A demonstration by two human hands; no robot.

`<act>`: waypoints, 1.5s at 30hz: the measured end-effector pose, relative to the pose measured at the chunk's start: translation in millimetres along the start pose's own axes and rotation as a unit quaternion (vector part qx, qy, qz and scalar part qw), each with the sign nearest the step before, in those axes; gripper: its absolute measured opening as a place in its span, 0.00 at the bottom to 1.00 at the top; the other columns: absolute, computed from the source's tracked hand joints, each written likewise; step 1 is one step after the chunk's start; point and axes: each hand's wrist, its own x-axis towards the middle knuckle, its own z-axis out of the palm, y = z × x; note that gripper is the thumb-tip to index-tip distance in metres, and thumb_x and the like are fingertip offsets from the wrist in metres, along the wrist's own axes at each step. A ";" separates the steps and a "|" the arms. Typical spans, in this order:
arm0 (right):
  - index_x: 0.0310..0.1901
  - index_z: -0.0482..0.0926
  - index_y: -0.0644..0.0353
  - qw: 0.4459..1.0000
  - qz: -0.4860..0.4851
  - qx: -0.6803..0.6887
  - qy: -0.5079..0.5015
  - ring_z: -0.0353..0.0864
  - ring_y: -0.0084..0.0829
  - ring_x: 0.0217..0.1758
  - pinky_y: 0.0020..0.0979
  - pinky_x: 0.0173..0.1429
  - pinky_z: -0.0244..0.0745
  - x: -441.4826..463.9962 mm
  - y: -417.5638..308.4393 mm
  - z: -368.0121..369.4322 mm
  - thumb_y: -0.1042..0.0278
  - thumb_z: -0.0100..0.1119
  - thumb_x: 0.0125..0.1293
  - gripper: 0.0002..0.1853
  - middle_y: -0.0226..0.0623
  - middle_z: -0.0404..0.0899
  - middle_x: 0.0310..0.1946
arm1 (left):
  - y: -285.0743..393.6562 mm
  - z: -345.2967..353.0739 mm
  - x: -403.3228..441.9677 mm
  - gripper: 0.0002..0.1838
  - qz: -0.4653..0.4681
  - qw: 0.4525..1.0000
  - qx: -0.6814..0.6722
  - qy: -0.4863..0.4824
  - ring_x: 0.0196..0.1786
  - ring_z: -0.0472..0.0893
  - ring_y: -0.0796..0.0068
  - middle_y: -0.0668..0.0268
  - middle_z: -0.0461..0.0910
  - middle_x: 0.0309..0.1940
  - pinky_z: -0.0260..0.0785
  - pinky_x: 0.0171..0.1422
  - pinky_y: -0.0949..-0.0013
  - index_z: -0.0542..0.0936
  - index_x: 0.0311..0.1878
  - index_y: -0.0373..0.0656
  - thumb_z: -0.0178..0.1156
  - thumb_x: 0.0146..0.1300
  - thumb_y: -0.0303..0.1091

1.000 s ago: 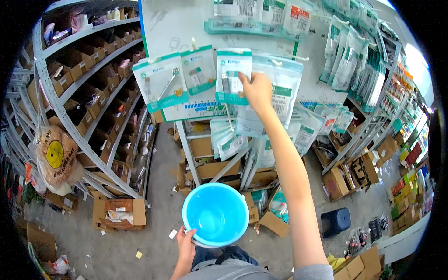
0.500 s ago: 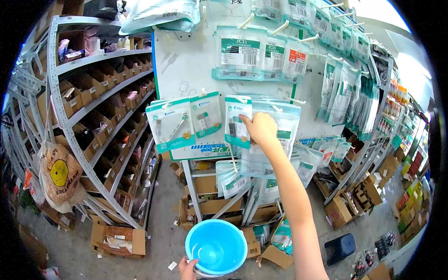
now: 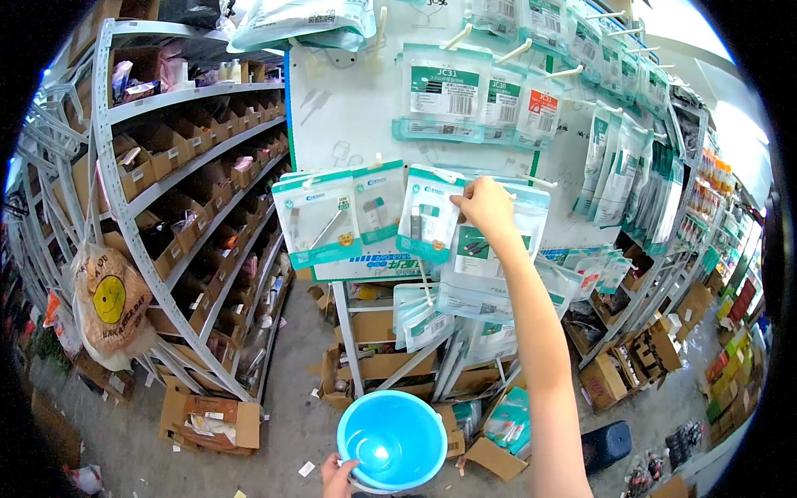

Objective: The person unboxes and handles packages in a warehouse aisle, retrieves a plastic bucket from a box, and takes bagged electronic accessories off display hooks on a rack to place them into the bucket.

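Note:
My right hand (image 3: pixel 487 205) is closed, its fingertips pinching the right edge of a small white-and-green zip packet (image 3: pixel 429 213) that hangs on a peg. Through its clear window a dark stick-shaped item shows. Behind the wrist hangs a larger clear packet (image 3: pixel 477 286) with a cable picture on its label. To the left are two more hanging packets, one with a thin pen-like item (image 3: pixel 320 222) and one with a small adapter-like item (image 3: pixel 378 207). Low down, my left hand (image 3: pixel 338 477) grips the rim of a light blue bucket (image 3: pixel 392 440), thumb over the edge; nothing shows inside it.
Above, packets labelled JC31 (image 3: pixel 444 91) hang on white pegs of a pegboard (image 3: pixel 340 100). Shelves of cardboard bins (image 3: pixel 178 145) stand left, beside a hanging bag (image 3: pixel 110 303). Open boxes (image 3: pixel 212 425) and a dark stool (image 3: pixel 606 446) sit on the floor.
My right fingers have moved from the packet's front to its right edge, and the packet has tilted and turned more to face me. The view has shifted slightly; my left hand stays on the bucket.

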 end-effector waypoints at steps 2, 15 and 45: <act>0.23 0.76 0.65 0.999 0.023 -0.047 0.003 0.76 0.42 0.30 0.37 0.36 0.70 0.9 -7.0 6.3 0.64 0.60 0.43 0.11 0.46 0.76 0.23 | 1.9 -1.0 -3.2 0.27 -0.009 1.000 0.026 0.012 0.45 0.68 0.72 0.59 0.69 0.43 0.60 0.48 0.73 0.59 0.53 0.30 0.53 0.50 0.32; 0.24 0.75 0.64 0.984 -0.051 -0.091 0.143 0.76 0.44 0.33 0.38 0.35 0.71 2.1 -11.2 32.8 0.74 0.50 0.48 0.04 0.47 0.74 0.26 | -10.3 -2.9 4.9 0.08 0.004 0.999 -0.023 -0.032 0.30 0.71 0.78 0.66 0.72 0.25 0.63 0.36 0.76 0.69 0.31 0.37 0.55 0.44 0.23; 0.18 0.74 0.62 0.984 0.045 0.141 -0.101 0.71 0.43 0.19 0.37 0.24 0.65 -265.4 130.7 12.5 0.57 0.53 0.51 0.16 0.42 0.71 0.13 | -74.8 51.0 -5.9 0.12 -0.010 0.996 0.025 -0.082 0.35 0.70 0.76 0.65 0.70 0.31 0.61 0.40 0.75 0.68 0.37 0.37 0.53 0.46 0.26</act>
